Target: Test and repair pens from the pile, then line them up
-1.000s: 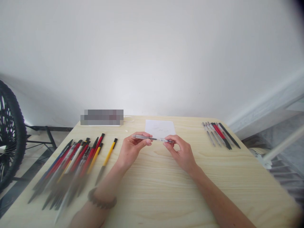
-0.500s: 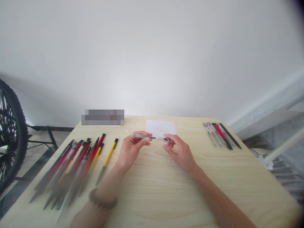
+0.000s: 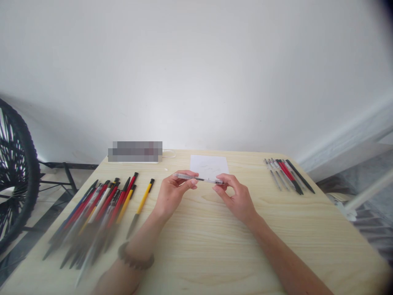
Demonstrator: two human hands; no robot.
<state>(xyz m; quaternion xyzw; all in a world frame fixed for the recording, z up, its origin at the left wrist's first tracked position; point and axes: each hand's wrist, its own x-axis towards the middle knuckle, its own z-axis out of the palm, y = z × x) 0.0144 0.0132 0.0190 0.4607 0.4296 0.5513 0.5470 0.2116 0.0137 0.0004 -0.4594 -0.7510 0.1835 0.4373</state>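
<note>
Between my two hands is a slim pen with a clear barrel and a dark core (image 3: 201, 179), held almost level above the table. My left hand (image 3: 176, 190) pinches its left end between thumb and fingers. At the other end, my right hand (image 3: 235, 194) grips a clear piece of the pen, thumb below and fingertips on top; whether this is a cap or part of the barrel I cannot tell. Just behind the pen lies a white sheet of paper (image 3: 209, 163) with faint scribbles. A dark bead bracelet (image 3: 135, 258) circles my left wrist.
Many pens in red, yellow, white and black (image 3: 101, 209) are heaped on the left of the wooden table (image 3: 208, 246), with a yellow pen (image 3: 144, 198) beside them. Several pens (image 3: 287, 174) lie in a row at right. A blurred-out object (image 3: 135, 151) sits at the back; a bicycle wheel (image 3: 26, 176) stands left.
The clear piece in my right hand has moved closer along the pen, and the right fingers are now closed on it. The view has shifted slightly; the laid-out pens stay put.
</note>
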